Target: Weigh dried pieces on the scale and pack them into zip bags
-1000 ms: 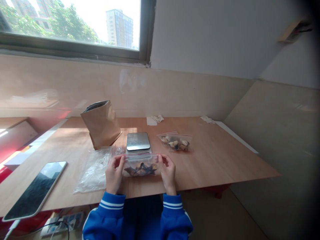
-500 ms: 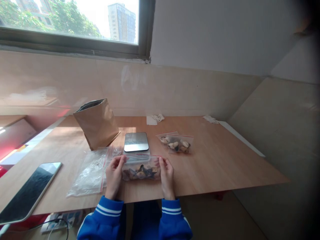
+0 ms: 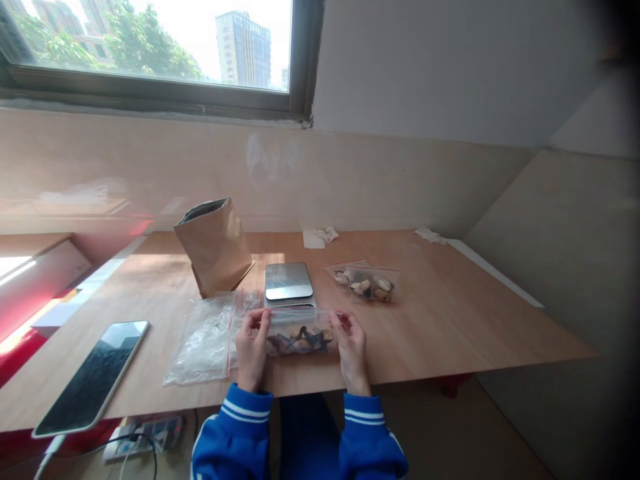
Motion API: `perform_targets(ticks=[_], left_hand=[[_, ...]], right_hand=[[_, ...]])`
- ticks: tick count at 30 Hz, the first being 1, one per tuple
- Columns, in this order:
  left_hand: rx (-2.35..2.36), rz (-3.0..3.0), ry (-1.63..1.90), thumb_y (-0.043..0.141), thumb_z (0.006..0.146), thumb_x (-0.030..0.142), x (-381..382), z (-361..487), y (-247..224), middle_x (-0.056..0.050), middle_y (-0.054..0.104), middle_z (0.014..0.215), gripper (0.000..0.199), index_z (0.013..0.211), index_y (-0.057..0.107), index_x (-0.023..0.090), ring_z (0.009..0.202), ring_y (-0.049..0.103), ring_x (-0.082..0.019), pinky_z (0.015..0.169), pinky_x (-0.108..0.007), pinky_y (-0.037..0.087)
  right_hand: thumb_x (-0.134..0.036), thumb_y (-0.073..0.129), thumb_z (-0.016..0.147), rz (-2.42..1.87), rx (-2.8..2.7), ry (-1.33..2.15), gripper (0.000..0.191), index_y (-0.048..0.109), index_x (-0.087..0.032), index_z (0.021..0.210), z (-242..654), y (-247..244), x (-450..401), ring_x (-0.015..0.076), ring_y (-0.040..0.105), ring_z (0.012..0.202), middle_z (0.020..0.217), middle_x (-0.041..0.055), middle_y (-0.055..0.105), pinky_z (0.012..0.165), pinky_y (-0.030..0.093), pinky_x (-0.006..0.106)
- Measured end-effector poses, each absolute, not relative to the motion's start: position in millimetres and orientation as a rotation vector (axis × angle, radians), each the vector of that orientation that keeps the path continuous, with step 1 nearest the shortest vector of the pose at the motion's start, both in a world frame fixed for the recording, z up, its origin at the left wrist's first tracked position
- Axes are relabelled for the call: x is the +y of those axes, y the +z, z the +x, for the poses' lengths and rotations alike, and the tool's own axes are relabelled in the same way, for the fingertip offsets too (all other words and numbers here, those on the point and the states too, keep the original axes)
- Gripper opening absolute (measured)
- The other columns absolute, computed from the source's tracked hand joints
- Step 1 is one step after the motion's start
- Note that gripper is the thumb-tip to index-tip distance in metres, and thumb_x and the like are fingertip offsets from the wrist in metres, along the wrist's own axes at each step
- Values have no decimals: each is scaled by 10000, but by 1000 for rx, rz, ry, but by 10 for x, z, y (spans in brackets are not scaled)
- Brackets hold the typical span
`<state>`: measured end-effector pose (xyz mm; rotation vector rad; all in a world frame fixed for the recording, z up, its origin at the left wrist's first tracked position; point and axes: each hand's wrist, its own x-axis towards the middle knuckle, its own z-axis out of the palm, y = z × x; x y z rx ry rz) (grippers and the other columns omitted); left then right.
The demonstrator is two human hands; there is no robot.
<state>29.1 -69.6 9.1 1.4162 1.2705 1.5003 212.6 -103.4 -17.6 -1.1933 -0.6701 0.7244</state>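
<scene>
Holding zip bag (image 3: pixel 300 319) w/ dark bits (image 3: pixel 300 341)

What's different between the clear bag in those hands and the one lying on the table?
The clear plastic zip bag is pinched at its top edge by the left hand and right hand, while the other clear zip bag lies flat on the light wooden table, untouched. The held bag's pieces look mostly dark; the lying bag's are largely pale. Both have red-edged tops and hold irregular chunks.
</scene>
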Motion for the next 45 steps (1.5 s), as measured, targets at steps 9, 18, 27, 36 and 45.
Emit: perform_targets(ticks=[9, 18, 27, 36, 45], left_hand=[[1121, 1345, 1418, 539, 839, 461, -688, 280, 97, -27, 639, 895, 309, 965, 612, 188, 828, 588, -157, 743, -259, 454], [1082, 1395, 1361, 609, 803, 410, -672, 312, 92, 4, 611, 765, 237, 844, 606, 177, 746, 569, -142, 698, -236, 443], [1062, 1398, 1357, 561, 837, 430, -677, 309, 114, -20, 647, 846, 271, 910, 637, 180, 812, 594, -157, 746, -255, 450], [1059, 1398, 1343, 567, 837, 408, -664, 304, 78, -21, 656, 870, 246, 903, 641, 183, 839, 590, -163, 770, -260, 438], [1059, 1351, 1361, 584, 820, 403, -644, 301, 90, -14, 669, 866, 226, 849, 659, 191, 863, 588, -169, 800, -259, 429]], right_hand=[[-473, 630, 781, -1042, -693, 860, 333, 622, -160, 894, 1978, 8, -1069, 189, 652, 786, 870, 66, 703, 725, 511, 300], [-474, 616, 801, -1010, -735, 985, 446, 566, -198, 1148, 1947, -94, -1085, 207, 675, 862, 974, 70, 716, 795, 523, 340], [-468, 624, 792, -1112, -762, 850, 353, 676, -173, 979, 1948, -119, -1045, 191, 643, 833, 911, 52, 710, 762, 494, 296], [-469, 625, 792, -1155, -785, 790, 356, 686, -145, 927, 1941, -113, -1023, 175, 605, 782, 849, 49, 684, 729, 471, 271], [-408, 644, 798, -1110, -775, 774, 250, 675, -175, 883, 1960, -146, -1010, 140, 585, 712, 771, 7, 659, 715, 455, 255]])
